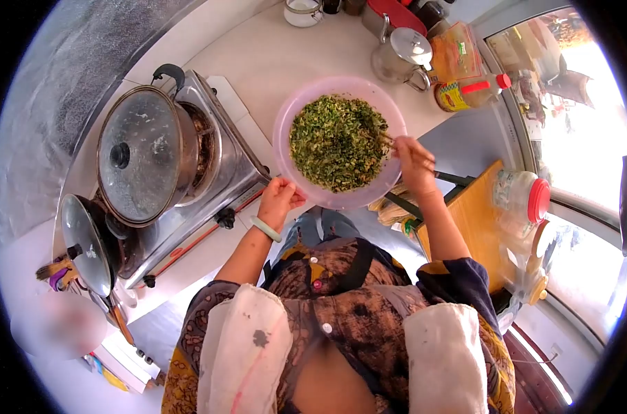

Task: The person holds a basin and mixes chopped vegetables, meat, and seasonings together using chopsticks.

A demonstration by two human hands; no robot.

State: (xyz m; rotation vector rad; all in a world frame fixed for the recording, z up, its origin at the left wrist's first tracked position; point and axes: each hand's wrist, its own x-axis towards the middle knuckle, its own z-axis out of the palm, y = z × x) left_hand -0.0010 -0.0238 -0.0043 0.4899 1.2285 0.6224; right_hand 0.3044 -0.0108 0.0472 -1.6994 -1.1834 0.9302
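A pale pink plastic bowl (282,138) at the counter's front edge holds a chopped green mixture (335,145) with small light bits in it. At the bowl's near left rim, my left hand (280,199) has its thumb and fingers closed on the edge; a pale bangle (266,229) circles that wrist. My right hand (416,164) is over the bowl's right rim, fingers wrapped round what look like chopsticks (388,138). Their lower ends are sunk in the mixture and hidden.
Left of the bowl, a gas stove (210,207) carries a large lidded pot (144,159) and a lidded pan (89,241). Behind to the right stand a metal kettle (400,58) and a red-capped bottle (469,93). Jars (521,196) line a wooden surface (469,221) at right.
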